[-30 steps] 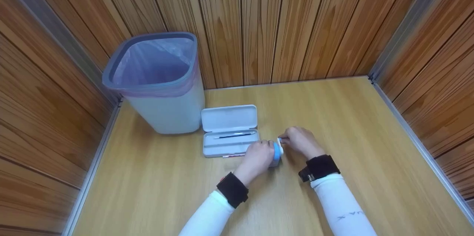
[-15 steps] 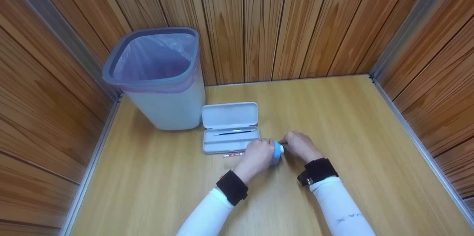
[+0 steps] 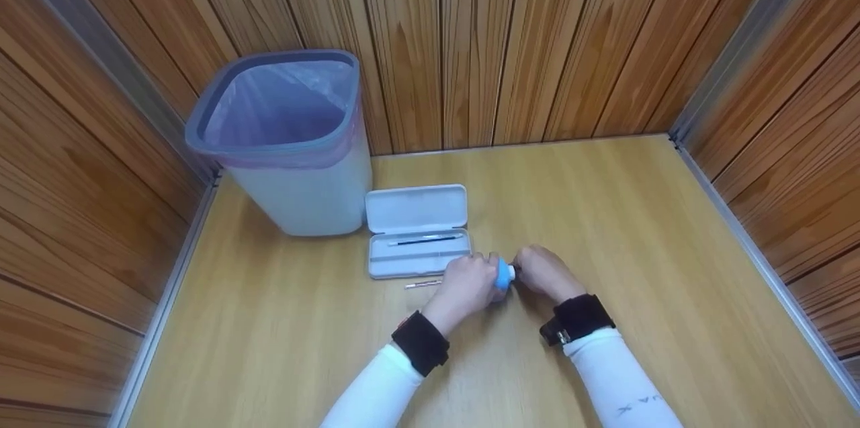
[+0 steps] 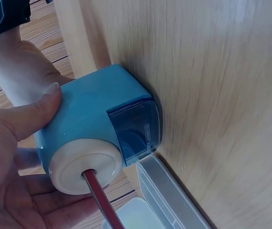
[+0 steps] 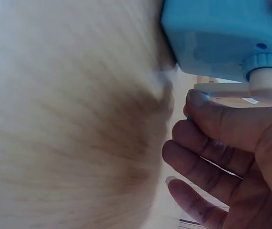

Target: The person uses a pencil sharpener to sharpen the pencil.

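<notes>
A blue crank pencil sharpener [image 4: 85, 107] with a dark see-through shavings drawer [image 4: 135, 130] rests on the table. My left hand [image 3: 468, 282] grips its body, thumb on one face in the left wrist view. A red pencil [image 4: 102, 198] sticks out of the hole in the sharpener's white round front; in the head view the pencil [image 3: 423, 284] points left. On the sharpener's other side, my right hand [image 3: 545, 272] pinches the end of the white crank [image 5: 226, 89] between thumb and forefinger. The crank's knob is mostly hidden by those fingers.
An open pencil case [image 3: 416, 209] lies just beyond the red pencil, with a dark slim pencil [image 3: 426, 240] in its tray. Behind it on the left stands a lined trash bin [image 3: 302, 199]. Wooden panel walls [image 3: 470, 45] enclose the table's back and sides.
My right hand has turned the crank, its end moving from up to lower down beside the sharpener. The red pencil's visible side has changed slightly. My left hand stays on the sharpener.
</notes>
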Action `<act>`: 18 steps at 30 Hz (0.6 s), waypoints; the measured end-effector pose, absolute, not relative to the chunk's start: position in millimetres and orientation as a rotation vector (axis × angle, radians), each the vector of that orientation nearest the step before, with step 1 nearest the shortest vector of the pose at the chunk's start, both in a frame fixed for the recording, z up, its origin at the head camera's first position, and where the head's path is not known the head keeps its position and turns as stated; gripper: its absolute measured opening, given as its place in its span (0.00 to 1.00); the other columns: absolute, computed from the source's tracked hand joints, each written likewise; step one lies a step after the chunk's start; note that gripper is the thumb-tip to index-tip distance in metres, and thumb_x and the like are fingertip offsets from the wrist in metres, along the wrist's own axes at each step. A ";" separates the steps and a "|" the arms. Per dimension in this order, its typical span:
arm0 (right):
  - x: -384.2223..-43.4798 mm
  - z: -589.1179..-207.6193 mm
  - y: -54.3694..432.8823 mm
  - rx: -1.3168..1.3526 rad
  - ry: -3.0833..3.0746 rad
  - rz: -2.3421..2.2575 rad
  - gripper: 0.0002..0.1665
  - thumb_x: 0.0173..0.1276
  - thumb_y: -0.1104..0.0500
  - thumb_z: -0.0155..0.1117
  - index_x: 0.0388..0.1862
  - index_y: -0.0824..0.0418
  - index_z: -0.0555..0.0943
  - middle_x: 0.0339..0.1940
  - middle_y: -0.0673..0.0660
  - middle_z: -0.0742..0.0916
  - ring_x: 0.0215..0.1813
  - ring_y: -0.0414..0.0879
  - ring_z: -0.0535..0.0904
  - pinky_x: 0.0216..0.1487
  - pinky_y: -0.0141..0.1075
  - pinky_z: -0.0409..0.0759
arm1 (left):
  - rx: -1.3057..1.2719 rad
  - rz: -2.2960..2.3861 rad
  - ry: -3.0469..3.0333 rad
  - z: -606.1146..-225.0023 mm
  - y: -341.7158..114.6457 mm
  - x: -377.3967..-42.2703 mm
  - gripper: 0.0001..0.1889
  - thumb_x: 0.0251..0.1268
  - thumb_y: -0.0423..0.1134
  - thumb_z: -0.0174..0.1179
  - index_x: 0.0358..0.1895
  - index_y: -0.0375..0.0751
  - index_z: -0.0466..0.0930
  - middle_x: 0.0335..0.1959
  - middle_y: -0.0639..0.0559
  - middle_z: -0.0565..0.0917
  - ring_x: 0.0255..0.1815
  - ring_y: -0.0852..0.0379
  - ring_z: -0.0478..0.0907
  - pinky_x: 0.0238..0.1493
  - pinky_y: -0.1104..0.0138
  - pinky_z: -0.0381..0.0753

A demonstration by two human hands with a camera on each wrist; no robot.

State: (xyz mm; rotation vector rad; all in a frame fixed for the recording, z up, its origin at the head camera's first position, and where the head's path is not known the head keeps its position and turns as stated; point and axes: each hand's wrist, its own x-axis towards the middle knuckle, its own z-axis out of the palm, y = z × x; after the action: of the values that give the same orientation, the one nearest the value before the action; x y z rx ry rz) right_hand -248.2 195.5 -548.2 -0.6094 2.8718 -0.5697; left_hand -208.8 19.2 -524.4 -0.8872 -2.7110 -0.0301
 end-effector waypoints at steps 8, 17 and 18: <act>-232.4 -551.4 198.4 -0.520 2.860 -0.597 0.11 0.62 0.69 0.65 0.22 0.58 0.84 0.15 0.48 0.75 0.21 0.44 0.68 0.26 0.38 0.70 | -0.825 0.032 -2.682 -525.8 22.3 -207.3 0.27 0.53 0.56 0.69 0.47 0.37 0.84 0.24 0.49 0.81 0.21 0.56 0.77 0.17 0.65 0.74; -216.9 -549.2 200.0 -0.575 2.829 -0.659 0.09 0.60 0.68 0.68 0.25 0.56 0.86 0.17 0.46 0.76 0.23 0.43 0.71 0.30 0.37 0.72 | -0.700 0.107 -2.681 -531.8 29.7 -199.8 0.28 0.52 0.55 0.68 0.49 0.34 0.83 0.24 0.47 0.82 0.21 0.55 0.77 0.18 0.63 0.74; -215.4 -548.6 200.7 -0.573 2.833 -0.658 0.09 0.60 0.68 0.68 0.24 0.56 0.85 0.17 0.46 0.76 0.23 0.43 0.70 0.29 0.37 0.72 | -0.693 0.108 -2.686 -531.3 31.0 -199.3 0.28 0.53 0.54 0.68 0.49 0.34 0.83 0.25 0.47 0.82 0.22 0.54 0.78 0.19 0.63 0.75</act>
State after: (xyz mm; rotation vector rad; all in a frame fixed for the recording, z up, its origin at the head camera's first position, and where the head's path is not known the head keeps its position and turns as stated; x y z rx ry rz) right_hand -215.4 200.7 -548.6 -0.5731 2.8329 -0.6583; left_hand -199.3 31.0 -531.3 -0.6931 -2.6857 0.1082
